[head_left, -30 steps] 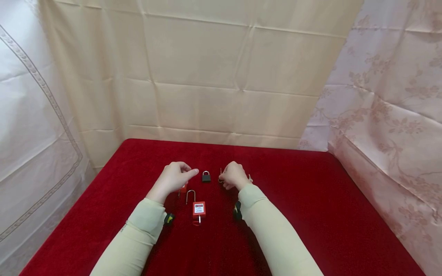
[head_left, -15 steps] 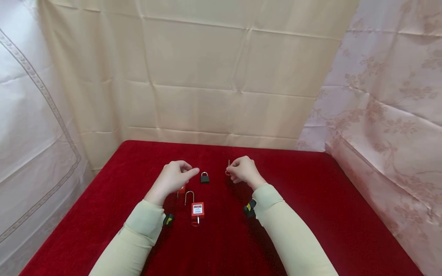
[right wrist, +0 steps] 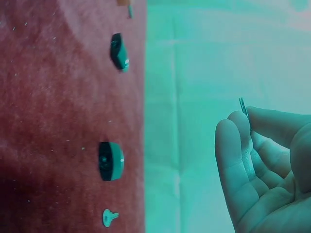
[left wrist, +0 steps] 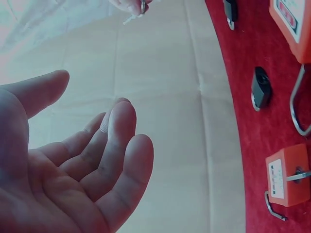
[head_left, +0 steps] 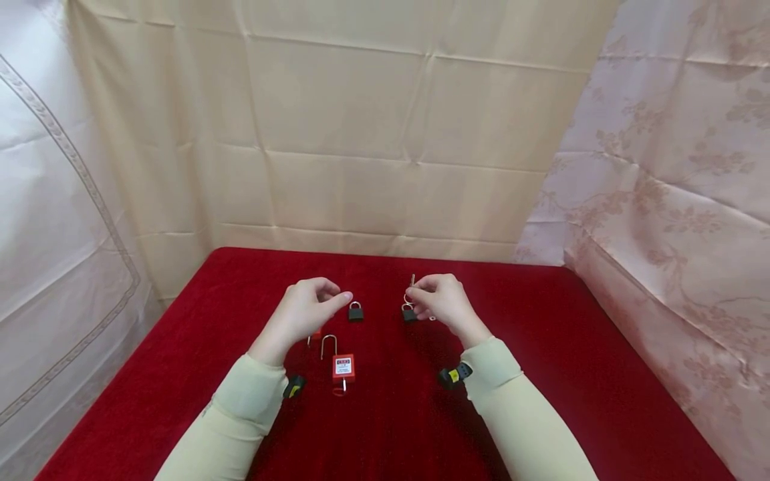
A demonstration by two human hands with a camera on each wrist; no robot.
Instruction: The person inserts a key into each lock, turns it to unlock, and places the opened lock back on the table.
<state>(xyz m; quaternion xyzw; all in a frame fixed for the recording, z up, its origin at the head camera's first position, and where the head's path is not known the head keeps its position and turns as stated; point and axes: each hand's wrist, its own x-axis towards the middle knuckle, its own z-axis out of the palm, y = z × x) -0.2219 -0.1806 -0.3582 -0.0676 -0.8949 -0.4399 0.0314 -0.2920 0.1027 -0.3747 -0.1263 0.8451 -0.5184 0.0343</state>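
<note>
My right hand [head_left: 442, 300] pinches a ring with keys [head_left: 413, 280] between thumb and fingers, raised over the table. Just below it stands a small black padlock [head_left: 409, 314], and a loose key [right wrist: 109, 217] lies beside that one. My left hand [head_left: 309, 306] hovers with relaxed fingers and holds nothing, as its palm [left wrist: 53, 189] shows in the left wrist view. Near its thumb is another black padlock [head_left: 355, 312], shackle down in its body. Under the left hand sits a red padlock [left wrist: 287, 177], partly hidden in the head view.
Closer to me lies a second red padlock [head_left: 344, 369], its long shackle raised and a key in its base. A red cloth [head_left: 385, 427] covers the table. Beige curtain [head_left: 337, 133] hangs behind, with patterned drapes [head_left: 680, 200] at the right.
My right hand has shifted to the right and lifted with the ring of keys, bringing the second black padlock into sight. The left hand has stayed nearly still.
</note>
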